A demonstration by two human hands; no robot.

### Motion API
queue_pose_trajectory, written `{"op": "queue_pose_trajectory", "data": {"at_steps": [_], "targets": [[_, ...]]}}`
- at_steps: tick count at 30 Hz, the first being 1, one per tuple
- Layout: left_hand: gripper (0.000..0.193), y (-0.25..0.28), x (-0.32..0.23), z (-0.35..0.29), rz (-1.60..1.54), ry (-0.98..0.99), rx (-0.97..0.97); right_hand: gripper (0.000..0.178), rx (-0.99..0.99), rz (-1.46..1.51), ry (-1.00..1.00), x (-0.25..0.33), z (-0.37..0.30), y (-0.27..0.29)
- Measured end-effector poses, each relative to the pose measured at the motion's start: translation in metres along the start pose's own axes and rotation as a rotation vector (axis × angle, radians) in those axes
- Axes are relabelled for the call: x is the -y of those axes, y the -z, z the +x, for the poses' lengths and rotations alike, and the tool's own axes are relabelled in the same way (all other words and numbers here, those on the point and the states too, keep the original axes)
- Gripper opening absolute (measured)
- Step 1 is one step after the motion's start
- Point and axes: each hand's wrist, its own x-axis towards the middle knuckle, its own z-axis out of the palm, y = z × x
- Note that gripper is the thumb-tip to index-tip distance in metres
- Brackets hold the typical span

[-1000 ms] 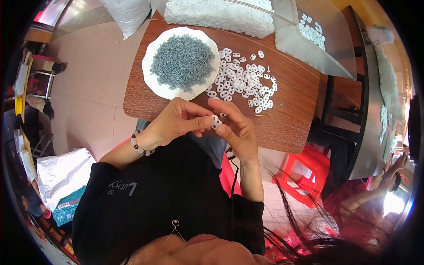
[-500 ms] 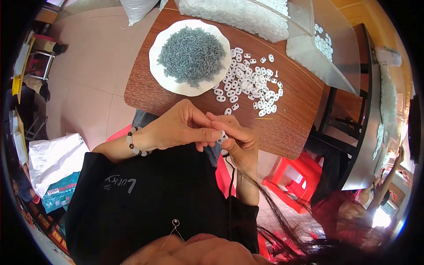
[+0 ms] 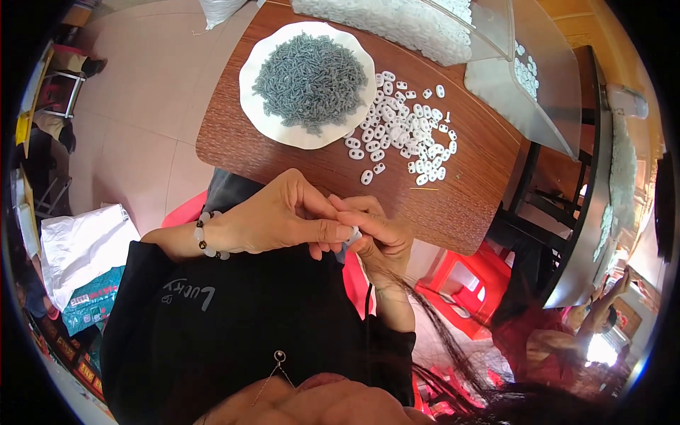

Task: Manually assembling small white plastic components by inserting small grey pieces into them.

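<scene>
In front of my chest, at the table's near edge, a small white plastic piece (image 3: 353, 235) is pinched between my two hands. My left hand (image 3: 289, 218) grips it from the left with thumb and bent fingers. From the right, my right hand (image 3: 381, 230) presses thumb and fingers against it, the fingertips of both hands touching. Much of the piece is covered by the fingers. Beyond the hands lies a loose heap of white two-holed oval plastic pieces (image 3: 401, 127). A scalloped white plate (image 3: 256, 126) bears a mound of small grey-blue springs (image 3: 310, 81).
The brown wooden table (image 3: 453, 212) has rounded corners. A clear bin of white pieces (image 3: 397, 32) and a grey metal scoop-shaped tray (image 3: 510, 99) stand at its back. A red plastic stool (image 3: 460, 287) is at the right. Another person (image 3: 549, 347) sits at the lower right.
The white piece has turned slightly between my fingertips, so its holes show less. My hands stay together in nearly the same place, while the whole view has shifted a little.
</scene>
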Motion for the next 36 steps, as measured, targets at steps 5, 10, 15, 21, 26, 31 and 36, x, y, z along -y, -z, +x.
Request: {"op": "queue_pose_trajectory", "data": {"at_steps": [5, 10, 15, 21, 26, 31, 36], "targets": [[0.020, -0.002, -0.004, -0.004, 0.054, 0.026, 0.024, 0.031, -0.038, -0.041, 0.019, 0.002, -0.005, -0.006], [0.021, -0.008, -0.004, -0.007, 0.077, 0.018, 0.023, 0.028, -0.080, -0.050, 0.017, 0.003, -0.009, -0.011], [0.021, -0.005, 0.000, 0.002, 0.083, 0.014, 0.005, 0.033, -0.110, -0.067, -0.007, -0.005, -0.007, -0.005], [0.022, -0.004, 0.001, 0.017, 0.046, -0.021, -0.062, 0.054, 0.001, 0.138, -0.110, -0.009, 0.005, 0.015], [0.024, 0.000, 0.008, 0.024, 0.027, -0.058, -0.117, 0.063, 0.058, 0.215, -0.136, -0.013, 0.009, 0.026], [0.024, -0.001, 0.010, 0.026, 0.051, -0.075, -0.114, 0.057, 0.055, 0.209, -0.110, -0.014, 0.009, 0.027], [0.023, -0.002, 0.013, 0.025, 0.059, -0.087, -0.121, 0.050, 0.036, 0.194, -0.093, -0.013, 0.008, 0.024]]}}
